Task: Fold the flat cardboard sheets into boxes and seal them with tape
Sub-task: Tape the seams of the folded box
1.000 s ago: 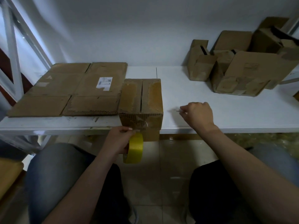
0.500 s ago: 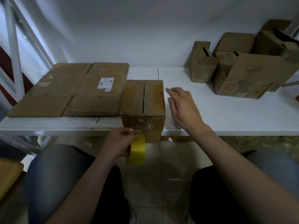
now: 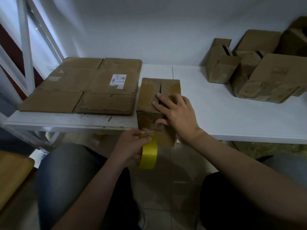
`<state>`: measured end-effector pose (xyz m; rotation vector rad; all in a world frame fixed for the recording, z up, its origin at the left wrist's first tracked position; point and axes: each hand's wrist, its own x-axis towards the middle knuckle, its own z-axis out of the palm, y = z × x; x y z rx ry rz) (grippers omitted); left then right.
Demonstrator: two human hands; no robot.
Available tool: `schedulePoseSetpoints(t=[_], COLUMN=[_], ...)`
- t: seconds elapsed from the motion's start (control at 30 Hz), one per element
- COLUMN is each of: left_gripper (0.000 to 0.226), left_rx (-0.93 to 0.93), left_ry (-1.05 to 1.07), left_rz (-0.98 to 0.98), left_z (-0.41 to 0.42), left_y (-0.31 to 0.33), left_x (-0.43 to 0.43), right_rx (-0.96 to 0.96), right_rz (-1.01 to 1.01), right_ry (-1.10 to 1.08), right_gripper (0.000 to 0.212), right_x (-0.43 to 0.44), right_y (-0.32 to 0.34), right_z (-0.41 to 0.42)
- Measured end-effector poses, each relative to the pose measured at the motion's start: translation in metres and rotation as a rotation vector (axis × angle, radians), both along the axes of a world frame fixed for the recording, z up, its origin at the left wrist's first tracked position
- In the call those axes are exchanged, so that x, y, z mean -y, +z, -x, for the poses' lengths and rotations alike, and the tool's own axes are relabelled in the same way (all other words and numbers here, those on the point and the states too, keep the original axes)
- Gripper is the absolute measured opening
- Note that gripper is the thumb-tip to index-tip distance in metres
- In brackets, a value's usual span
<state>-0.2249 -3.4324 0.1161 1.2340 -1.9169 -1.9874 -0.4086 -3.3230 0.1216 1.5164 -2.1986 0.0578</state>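
**Head view, looking down at the work.** A folded box (image 3: 157,97) stands at the front edge of the white counter (image 3: 216,113), with its near end overhanging that edge. Its two top flaps meet along a seam running away from the viewer.

The right hand (image 3: 176,112) lies on the near part of the box top. Its fingers (image 3: 163,99) are straight and spread across the seam, and the thumb is set against the front face, so the hand presses flat and clasps nothing. It hides the near right corner of the box and the near end of the seam.

Below the counter edge, the left hand (image 3: 131,145) grips a yellow tape roll (image 3: 148,154), fingers curled round it and thumb on its outer face. The hand covers the roll's core. A pale glossy patch shows between the roll and the box front; whether it is tape cannot be told.

Flat cardboard sheets (image 3: 79,90) lie on the counter just beside the box on its left, and contact between them cannot be made out. One sheet bears a white label (image 3: 118,80) whose print is illegible.

At the far right is a cluster of folded boxes (image 3: 249,70), leaning on one another and cut off by the frame edge, so their number is uncertain. A wooden seat (image 3: 11,176) shows at lower left, partly out of frame.
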Motion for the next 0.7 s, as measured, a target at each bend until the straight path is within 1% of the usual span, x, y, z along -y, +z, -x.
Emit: schedulePoseSetpoints(t=[0.1, 0.17, 0.27, 0.37, 0.4, 0.47, 0.53, 0.6, 0.67, 0.7], left_gripper=[0.028, 0.031, 0.033, 0.032, 0.030, 0.026, 0.026, 0.027, 0.029, 0.028], left_rx=[0.007, 0.014, 0.030, 0.023, 0.018, -0.004, -0.045, -0.093, -0.126, -0.142], left_ry=[-0.001, -0.004, -0.015, -0.018, -0.014, -0.009, -0.004, 0.000, -0.001, 0.005], left_rz=[0.008, 0.013, 0.016, 0.001, -0.007, -0.027, -0.067, -0.104, -0.125, -0.134], left_z=[0.000, 0.002, 0.003, 0.002, 0.001, -0.003, -0.006, -0.011, -0.014, -0.014], left_y=[-0.001, 0.000, 0.003, 0.007, 0.010, 0.017, 0.022, 0.028, 0.032, 0.036], left_x=[-0.001, -0.001, -0.002, -0.004, -0.005, -0.006, -0.008, -0.010, -0.013, -0.016], right_rx=[-0.020, -0.024, -0.010, -0.002, 0.014, 0.083, 0.173, 0.252, 0.341, 0.407], right_rz=[-0.053, -0.068, -0.090, -0.117, -0.106, -0.008, 0.130, 0.250, 0.306, 0.295], right_ry=[-0.043, -0.052, -0.055, -0.048, -0.056, -0.072, -0.036, 0.044, 0.101, 0.097], right_gripper=[0.089, 0.098, 0.102, 0.102, 0.100, 0.093, 0.076, 0.056, 0.044, 0.044], right_x=[-0.003, -0.004, -0.003, -0.003, -0.004, -0.010, -0.019, -0.031, -0.042, -0.046], right_y=[0.000, 0.002, 0.005, 0.010, 0.013, 0.019, 0.027, 0.034, 0.042, 0.046], right_z=[-0.005, -0.008, -0.007, -0.006, -0.008, -0.013, -0.023, -0.035, -0.051, -0.061])
